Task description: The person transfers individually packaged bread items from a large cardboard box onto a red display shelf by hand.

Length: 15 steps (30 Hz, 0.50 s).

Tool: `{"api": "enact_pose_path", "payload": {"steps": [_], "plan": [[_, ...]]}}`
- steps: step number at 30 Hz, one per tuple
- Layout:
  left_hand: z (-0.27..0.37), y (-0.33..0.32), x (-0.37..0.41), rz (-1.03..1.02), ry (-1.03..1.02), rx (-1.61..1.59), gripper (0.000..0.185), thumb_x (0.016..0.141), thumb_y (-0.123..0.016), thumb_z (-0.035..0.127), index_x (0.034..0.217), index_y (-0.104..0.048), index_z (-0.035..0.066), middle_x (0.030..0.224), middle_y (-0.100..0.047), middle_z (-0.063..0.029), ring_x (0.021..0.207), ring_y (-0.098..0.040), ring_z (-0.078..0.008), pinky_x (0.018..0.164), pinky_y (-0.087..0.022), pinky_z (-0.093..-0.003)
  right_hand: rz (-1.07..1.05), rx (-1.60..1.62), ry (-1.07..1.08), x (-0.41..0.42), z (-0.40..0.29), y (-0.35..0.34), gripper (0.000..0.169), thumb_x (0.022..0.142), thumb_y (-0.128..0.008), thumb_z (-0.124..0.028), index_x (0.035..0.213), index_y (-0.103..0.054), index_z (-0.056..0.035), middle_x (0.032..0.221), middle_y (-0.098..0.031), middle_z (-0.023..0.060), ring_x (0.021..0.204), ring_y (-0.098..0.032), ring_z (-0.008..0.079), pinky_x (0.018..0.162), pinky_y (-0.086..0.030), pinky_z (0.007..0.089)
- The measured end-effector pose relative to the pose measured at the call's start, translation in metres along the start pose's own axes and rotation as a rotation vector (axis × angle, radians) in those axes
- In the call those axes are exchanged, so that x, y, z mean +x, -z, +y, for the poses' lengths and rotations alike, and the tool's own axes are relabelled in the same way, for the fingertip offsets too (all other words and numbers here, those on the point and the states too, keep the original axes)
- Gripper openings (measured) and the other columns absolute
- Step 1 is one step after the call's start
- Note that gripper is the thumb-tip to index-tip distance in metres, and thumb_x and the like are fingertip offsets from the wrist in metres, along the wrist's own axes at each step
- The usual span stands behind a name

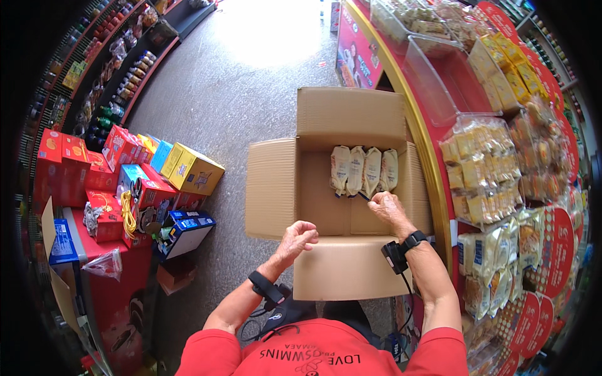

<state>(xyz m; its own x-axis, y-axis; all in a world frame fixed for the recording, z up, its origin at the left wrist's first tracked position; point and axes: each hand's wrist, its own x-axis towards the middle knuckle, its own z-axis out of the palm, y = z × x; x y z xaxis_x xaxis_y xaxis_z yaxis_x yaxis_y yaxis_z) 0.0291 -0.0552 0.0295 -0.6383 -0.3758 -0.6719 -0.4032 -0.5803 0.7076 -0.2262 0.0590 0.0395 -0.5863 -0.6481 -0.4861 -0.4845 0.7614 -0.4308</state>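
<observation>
An open cardboard box [324, 211] stands before me with its flaps spread. Inside, several cream-coloured snack packets [356, 170] lie side by side towards the far right part. My right hand [386, 207] is over the box, just below the packets, fingers bent close to the lower end of one; whether it touches the packet I cannot tell. Over the near left corner of the box hovers my left hand [299, 237], fingers curled loosely and nothing visible in them. Both wrists wear black straps with small devices.
To the right runs a gold-edged counter [418, 108] bearing an empty clear plastic bin [435, 84], wrapped pastries [484, 169] and cream packets [489, 258]. Red gift boxes [75, 160] and a yellow box [192, 169] are stacked at left. Shelves of bottles stand beyond.
</observation>
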Motion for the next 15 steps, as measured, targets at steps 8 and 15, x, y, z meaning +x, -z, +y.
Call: {"api": "enact_pose_path", "payload": {"steps": [8,15], "plan": [[-0.020,0.002,-0.003,0.134,0.052,-0.077,0.022,0.088,-0.059,0.019,0.104,-0.053,0.006,0.094,-0.061,-0.0041,0.081,-0.061,-0.0115,0.066,-0.050,-0.0226,-0.104,-0.113,-0.241,0.061,-0.025,-0.072,0.045,0.074,-0.059,-0.046,0.096,-0.066,-0.0074,0.107,-0.061,0.0185,0.101,-0.057,0.0351,0.083,-0.046,0.0462],[-0.028,-0.006,0.000,0.179,0.081,-0.153,0.020,0.089,-0.056,0.018,0.104,-0.052,0.006,0.095,-0.059,-0.0043,0.081,-0.061,-0.0102,0.063,-0.049,-0.0207,-0.140,-0.086,-0.395,0.086,-0.036,-0.100,0.062,0.072,-0.056,-0.053,0.106,-0.063,-0.0018,0.112,-0.058,0.0227,0.106,-0.055,0.0376,0.088,-0.044,0.0449]]}}
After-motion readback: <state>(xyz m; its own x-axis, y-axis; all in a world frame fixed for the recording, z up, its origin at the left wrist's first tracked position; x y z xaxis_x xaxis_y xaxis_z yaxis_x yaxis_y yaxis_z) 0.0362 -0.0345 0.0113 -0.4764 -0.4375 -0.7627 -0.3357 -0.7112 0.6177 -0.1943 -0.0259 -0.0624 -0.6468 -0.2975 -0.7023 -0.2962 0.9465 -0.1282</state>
